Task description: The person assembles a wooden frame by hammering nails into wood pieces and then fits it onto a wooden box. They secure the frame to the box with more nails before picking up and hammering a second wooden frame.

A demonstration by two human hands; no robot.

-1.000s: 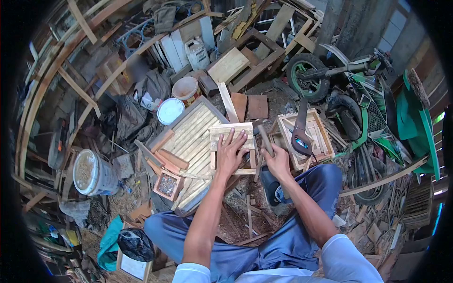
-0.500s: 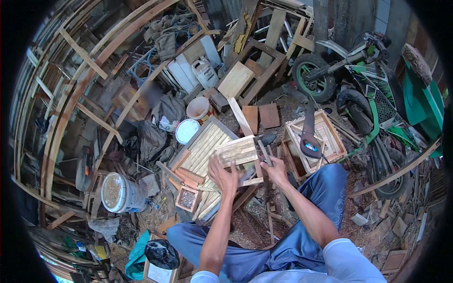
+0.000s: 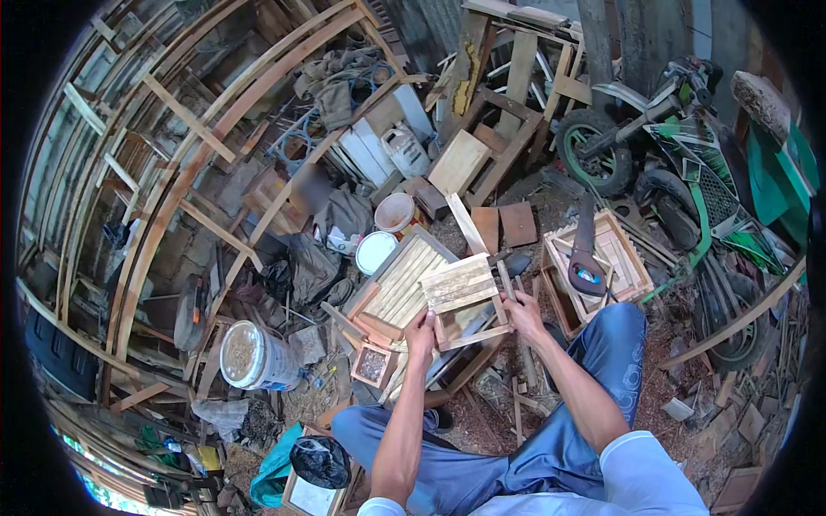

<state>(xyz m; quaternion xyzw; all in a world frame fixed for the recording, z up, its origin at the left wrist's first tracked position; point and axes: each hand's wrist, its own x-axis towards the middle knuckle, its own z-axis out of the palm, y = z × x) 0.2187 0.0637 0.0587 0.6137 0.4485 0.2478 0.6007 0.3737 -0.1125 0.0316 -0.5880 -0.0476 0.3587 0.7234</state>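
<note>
Over my lap I see a small wooden frame (image 3: 473, 325), with pale slats (image 3: 458, 282) covering its far part and the near part uncovered. My left hand (image 3: 421, 334) grips its left edge, thumb on top. My right hand (image 3: 523, 315) is closed around its right edge. A slim wooden handle (image 3: 505, 277) shows by the right fingers; whether that hand also holds it I cannot tell. Beneath and to the left lies a slatted panel (image 3: 404, 288) with a grey border. Beside it stands a small wooden box (image 3: 372, 365) of tiny metal-looking pieces.
A handsaw (image 3: 584, 258) rests on a wooden crate (image 3: 632, 249) to the right. Behind that stands a green motorbike (image 3: 688, 185). Left are a white bucket (image 3: 258, 357) and a white-lidded pail (image 3: 377, 252). Wood scraps and shavings litter the ground.
My left hand has gone from lying on the slats to gripping the frame's left edge. My right hand has come onto the right edge. The whole view has shifted.
</note>
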